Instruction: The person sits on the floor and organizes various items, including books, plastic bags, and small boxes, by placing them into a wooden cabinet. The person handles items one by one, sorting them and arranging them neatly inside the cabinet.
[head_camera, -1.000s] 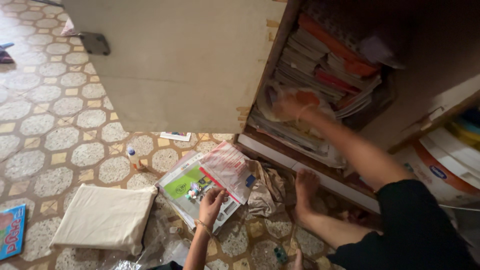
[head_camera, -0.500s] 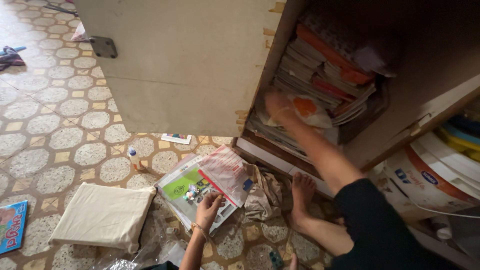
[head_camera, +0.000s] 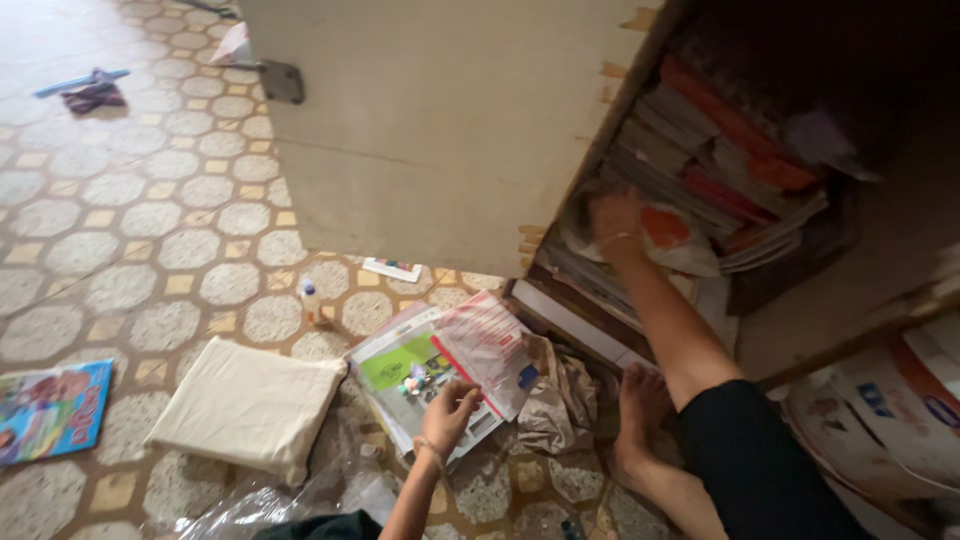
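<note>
The right hand (head_camera: 615, 215) reaches into the open cupboard (head_camera: 880, 240) and rests on the stack of books (head_camera: 700, 170); I cannot tell how its fingers stand. The left hand (head_camera: 455, 408), fingers spread, presses the pile of booklets (head_camera: 440, 370) on the floor (head_camera: 150, 220). Pulling one book out calls for a firm grip.

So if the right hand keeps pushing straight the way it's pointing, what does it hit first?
The right hand already reaches into the cupboard; straight on it would likely meet the stacked books and papers first, though depth is unclear.

left wrist: thin bracelet, left hand (head_camera: 452, 408)
right wrist: thin band, right hand (head_camera: 615, 213)
clothes: black
feet: bare
</note>
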